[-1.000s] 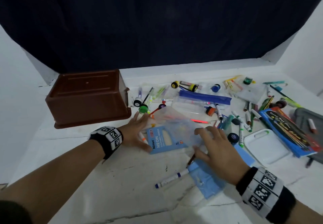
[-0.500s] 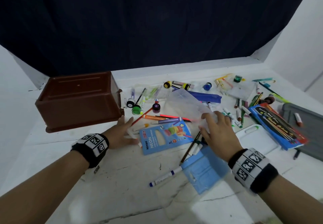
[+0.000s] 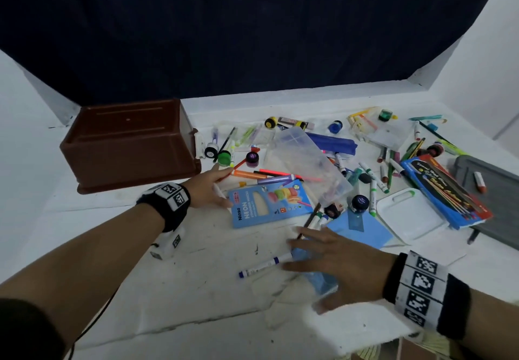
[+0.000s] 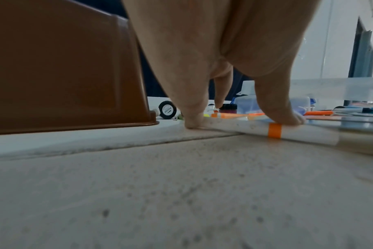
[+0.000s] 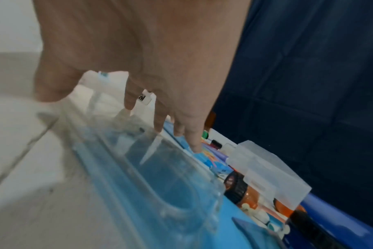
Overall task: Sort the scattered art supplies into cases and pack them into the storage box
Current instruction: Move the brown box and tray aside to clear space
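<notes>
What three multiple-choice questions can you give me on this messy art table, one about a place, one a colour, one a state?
1. How does the brown storage box stand?
A upright
B on its side
C upside down

2. Where is the Neon pencil pack?
A beside the left hand
B inside the storage box
C on top of the storage box

3. What colour is the band on the white marker under the left hand's fingers?
A green
B orange
C purple

Answers: C, its flared rim sits on the table; A, it lies just right of that hand; B, the left wrist view shows orange.
</notes>
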